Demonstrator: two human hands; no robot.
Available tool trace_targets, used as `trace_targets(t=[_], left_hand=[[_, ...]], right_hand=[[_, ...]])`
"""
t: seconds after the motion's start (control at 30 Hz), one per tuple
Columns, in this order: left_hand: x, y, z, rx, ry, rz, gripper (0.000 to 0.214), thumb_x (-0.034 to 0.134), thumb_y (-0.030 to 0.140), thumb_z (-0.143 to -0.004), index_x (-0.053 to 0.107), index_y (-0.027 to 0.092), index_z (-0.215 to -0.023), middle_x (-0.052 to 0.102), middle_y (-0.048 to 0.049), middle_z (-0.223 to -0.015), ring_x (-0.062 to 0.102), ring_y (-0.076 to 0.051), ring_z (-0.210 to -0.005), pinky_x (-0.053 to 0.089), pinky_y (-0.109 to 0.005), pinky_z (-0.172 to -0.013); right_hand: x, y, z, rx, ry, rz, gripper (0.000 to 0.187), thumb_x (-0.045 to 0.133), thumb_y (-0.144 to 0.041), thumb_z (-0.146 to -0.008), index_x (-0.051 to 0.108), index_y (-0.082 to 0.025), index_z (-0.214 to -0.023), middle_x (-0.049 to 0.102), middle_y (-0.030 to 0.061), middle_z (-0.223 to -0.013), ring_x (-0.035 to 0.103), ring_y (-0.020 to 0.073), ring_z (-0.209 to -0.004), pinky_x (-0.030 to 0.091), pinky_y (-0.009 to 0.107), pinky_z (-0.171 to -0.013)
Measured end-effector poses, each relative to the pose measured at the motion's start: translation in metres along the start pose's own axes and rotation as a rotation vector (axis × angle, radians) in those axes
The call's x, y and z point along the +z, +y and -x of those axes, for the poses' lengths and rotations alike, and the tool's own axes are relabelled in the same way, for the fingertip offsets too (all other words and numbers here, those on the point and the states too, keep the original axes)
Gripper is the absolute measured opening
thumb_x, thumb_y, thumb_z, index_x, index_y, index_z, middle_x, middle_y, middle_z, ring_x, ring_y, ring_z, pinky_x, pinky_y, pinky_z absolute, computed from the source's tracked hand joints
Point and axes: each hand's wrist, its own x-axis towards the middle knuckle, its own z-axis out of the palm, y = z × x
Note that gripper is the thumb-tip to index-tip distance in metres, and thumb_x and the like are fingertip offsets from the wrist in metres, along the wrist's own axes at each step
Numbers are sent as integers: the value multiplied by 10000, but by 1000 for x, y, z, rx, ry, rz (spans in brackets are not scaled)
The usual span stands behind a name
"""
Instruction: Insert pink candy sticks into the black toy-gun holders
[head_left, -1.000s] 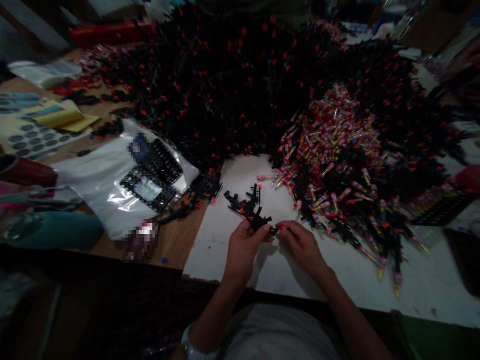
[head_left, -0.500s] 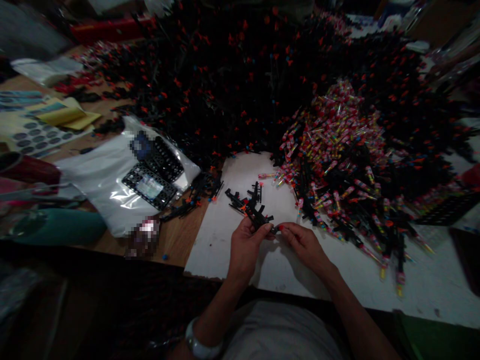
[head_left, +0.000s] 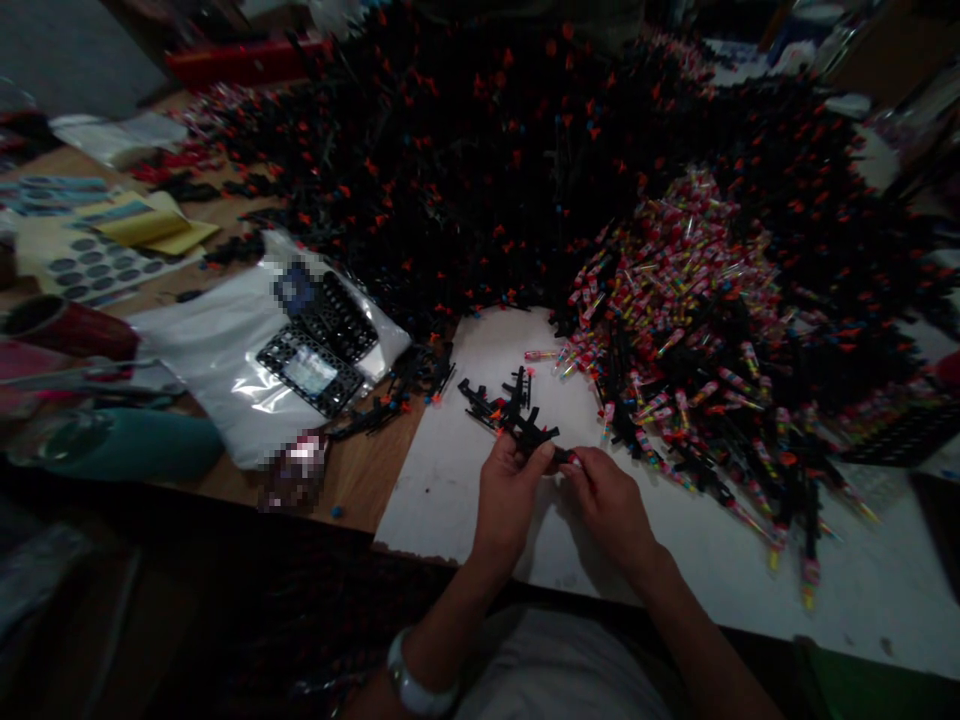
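Note:
My left hand (head_left: pixel 511 500) is closed around a black toy gun (head_left: pixel 534 432), thumb along its near side. Its right end meets the fingertips of my right hand (head_left: pixel 616 505), which pinch a small tube with a pinkish-red end (head_left: pixel 576 460); most of that piece is hidden by the fingers. Just beyond my left hand, a few more black toy guns (head_left: pixel 517 385) with orange parts lie on the white board (head_left: pixel 427 500). A single pink tube (head_left: pixel 540 356) rests farther back on the board.
A huge heap of black toy guns (head_left: pixel 465 170) with orange tips fills the back. On the right sits a pile of pink candy-like tubes (head_left: pixel 690 260), several joined to guns. To the left are a white plastic bag (head_left: pixel 202 350), a teal bottle (head_left: pixel 135 445) and sticker sheets (head_left: pixel 97 265).
My right hand has come closer to my left, and the red-ended tube is now against the gun's end. The view has shifted slightly, moving everything a little rightward.

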Motion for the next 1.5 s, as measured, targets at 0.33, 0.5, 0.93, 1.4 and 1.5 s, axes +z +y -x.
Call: trace_targets(t=[0.33,0.5,0.93,1.4,1.5], left_hand=[[-8,33,-75,399,249,-1316,357,703,330,-729,595,95,-974,544,-183,-1069,494,-343,-1074,390,-498,-928],[-7,27,-81,337,151,-1229,288,649,206,-750,542,111,-1000,591,-124,-961,567,-262,-937,452,-408,-852],[-51,6,-55,545,34,-1275,351,568,207,-823,577,192,-1174,570,-122,-1244,508,-288,-1133,403,-452,-957],[-1,15,-24,142,-26,-1045,329,469,331,-899,584,116,-1120,670,-142,-977,635,-262,-939,472,-362,-809],[-6,11,-27,37,-62,-781,307,512,373,-868,590,157,-1072,695,-102,-868,669,-230,-822,490,-325,-725]], right_hand=[[-55,16,-35,90,359,103,413,437,-445,-934,506,-189,-1252,626,74,-920,604,186,-772,487,316,-725],[-4,5,-22,163,113,-61,344,553,-402,-856,544,-152,-1092,568,13,-770,554,142,-654,466,258,-646],[23,-20,-59,246,-62,395,508,629,-399,-832,462,-108,-1213,577,157,-1049,611,275,-913,481,330,-709],[19,9,-32,94,29,-20,265,413,-182,-868,569,-147,-1080,591,116,-997,560,236,-953,463,398,-866],[15,4,-30,47,-20,-92,294,403,-164,-883,567,-168,-1128,587,93,-976,567,212,-915,473,364,-841]])
